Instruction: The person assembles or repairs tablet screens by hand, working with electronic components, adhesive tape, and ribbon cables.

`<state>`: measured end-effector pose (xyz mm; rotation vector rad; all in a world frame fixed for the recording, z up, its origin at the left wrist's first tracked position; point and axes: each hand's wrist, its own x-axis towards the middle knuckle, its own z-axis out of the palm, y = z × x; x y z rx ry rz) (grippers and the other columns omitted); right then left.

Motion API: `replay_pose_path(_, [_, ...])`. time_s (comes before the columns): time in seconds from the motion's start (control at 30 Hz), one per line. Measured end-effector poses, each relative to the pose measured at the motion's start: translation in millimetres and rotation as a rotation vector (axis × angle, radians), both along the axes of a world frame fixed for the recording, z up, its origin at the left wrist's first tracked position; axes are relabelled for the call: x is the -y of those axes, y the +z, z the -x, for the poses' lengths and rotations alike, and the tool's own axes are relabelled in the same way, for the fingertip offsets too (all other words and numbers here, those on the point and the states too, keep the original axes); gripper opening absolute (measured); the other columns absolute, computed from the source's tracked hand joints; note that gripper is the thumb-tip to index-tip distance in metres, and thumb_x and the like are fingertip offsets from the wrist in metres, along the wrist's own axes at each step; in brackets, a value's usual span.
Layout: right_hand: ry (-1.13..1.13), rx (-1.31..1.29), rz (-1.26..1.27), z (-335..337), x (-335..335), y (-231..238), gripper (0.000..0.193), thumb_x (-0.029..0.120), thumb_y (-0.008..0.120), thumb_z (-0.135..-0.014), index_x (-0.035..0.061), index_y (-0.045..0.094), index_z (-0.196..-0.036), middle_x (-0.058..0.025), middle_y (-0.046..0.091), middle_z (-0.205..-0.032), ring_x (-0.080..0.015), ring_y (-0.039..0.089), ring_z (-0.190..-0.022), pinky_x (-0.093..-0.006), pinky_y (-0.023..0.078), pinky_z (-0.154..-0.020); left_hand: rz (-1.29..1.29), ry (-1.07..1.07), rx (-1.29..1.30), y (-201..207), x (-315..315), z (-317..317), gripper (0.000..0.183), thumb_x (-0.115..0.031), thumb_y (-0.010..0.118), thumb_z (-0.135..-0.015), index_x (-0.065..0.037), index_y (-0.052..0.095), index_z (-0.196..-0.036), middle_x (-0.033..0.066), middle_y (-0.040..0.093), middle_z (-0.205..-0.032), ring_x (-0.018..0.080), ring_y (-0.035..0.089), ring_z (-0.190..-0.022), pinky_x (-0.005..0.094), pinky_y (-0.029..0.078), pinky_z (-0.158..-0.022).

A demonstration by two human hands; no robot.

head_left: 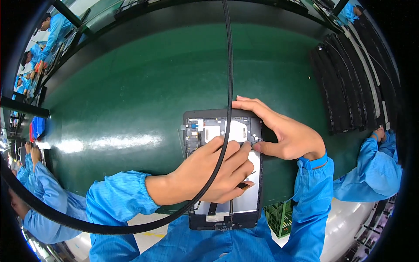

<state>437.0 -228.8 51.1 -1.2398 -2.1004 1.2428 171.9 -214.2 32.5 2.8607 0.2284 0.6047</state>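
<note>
An opened tablet (251, 204) lies face down at the table's near edge, its circuit board and silvery panel showing. My left hand (209, 172) reaches across its middle with the fingers bent and closed. Their tips press near the tablet's right side, just below the board; what they pinch, if anything, is hidden. A small dark piece shows under the lower fingers, too covered to name. My right hand (290, 135) grips the tablet's upper right, forefinger along the top edge and thumb on the right side, close to my left fingertips.
A thick black cable (230, 65) hangs across the view, passing in front of my left hand. Long black padded pieces (342, 87) stand at the right of the green table (131, 96). Below the near edge is a green crate (279, 220). Co-workers in blue (56, 30) sit on both sides.
</note>
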Motion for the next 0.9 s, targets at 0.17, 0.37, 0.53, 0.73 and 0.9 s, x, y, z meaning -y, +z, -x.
replay_pose_path(0.17, [-0.011, -0.068, 0.072, 5, -2, 5, 0.091, -0.005, 0.074, -0.083, 0.0051, 0.04, -0.167, -0.026, 0.041, -0.168, -0.0429, 0.043, -0.158, -0.0439, 0.038, -0.128, 0.03, 0.005, 0.03, -3, 0, 1, 0.037, -0.041, 0.081, -0.086, -0.008, 0.07, -0.097, 0.0166, 0.074, -0.129, 0.0275, 0.063, -0.097, 0.0447, 0.055, -0.089])
replay_pose_path(0.37, [0.043, -0.02, 0.011, 6, -4, -4, 0.092, 0.0, 0.069, -0.082, 0.0036, 0.038, -0.169, -0.0267, 0.038, -0.17, -0.0452, 0.033, -0.164, -0.0478, 0.031, -0.133, 0.22, 0.031, 0.22, -3, -25, 19, 0.027, -0.031, 0.074, -0.087, -0.005, 0.071, -0.092, 0.0132, 0.077, -0.116, 0.03, 0.063, -0.089, 0.0448, 0.048, -0.078])
replay_pose_path(0.53, [0.035, 0.036, 0.001, 6, 2, 1, 0.096, 0.008, 0.067, -0.08, 0.0024, 0.036, -0.171, -0.0264, 0.037, -0.173, -0.0456, 0.023, -0.169, -0.0514, 0.022, -0.136, 0.149, 0.174, 0.575, -20, -56, 55, 0.016, -0.015, 0.06, -0.091, -0.003, 0.071, -0.089, 0.0109, 0.076, -0.09, 0.0301, 0.059, -0.075, 0.0416, 0.045, -0.072])
replay_pose_path(0.73, [-0.001, 0.022, 0.057, 10, -5, 8, 0.095, 0.011, 0.07, -0.079, 0.0026, 0.041, -0.169, -0.024, 0.043, -0.171, -0.0406, 0.024, -0.17, -0.0495, 0.021, -0.137, 0.305, 0.512, 0.395, -23, -36, 71, 0.006, -0.005, 0.066, -0.095, -0.003, 0.07, -0.099, 0.0085, 0.068, -0.073, 0.0251, 0.06, -0.059, 0.0398, 0.046, -0.055])
replay_pose_path(0.9, [-0.027, -0.011, 0.087, 3, -5, 3, 0.094, 0.012, 0.072, -0.079, 0.0038, 0.044, -0.168, -0.023, 0.045, -0.172, -0.0387, 0.024, -0.17, -0.0482, 0.02, -0.137, 0.466, 0.677, 0.243, -18, -34, 70, 0.006, -0.015, 0.07, -0.096, -0.01, 0.067, -0.1, 0.0046, 0.064, -0.06, 0.031, 0.064, -0.051, 0.0484, 0.046, -0.051])
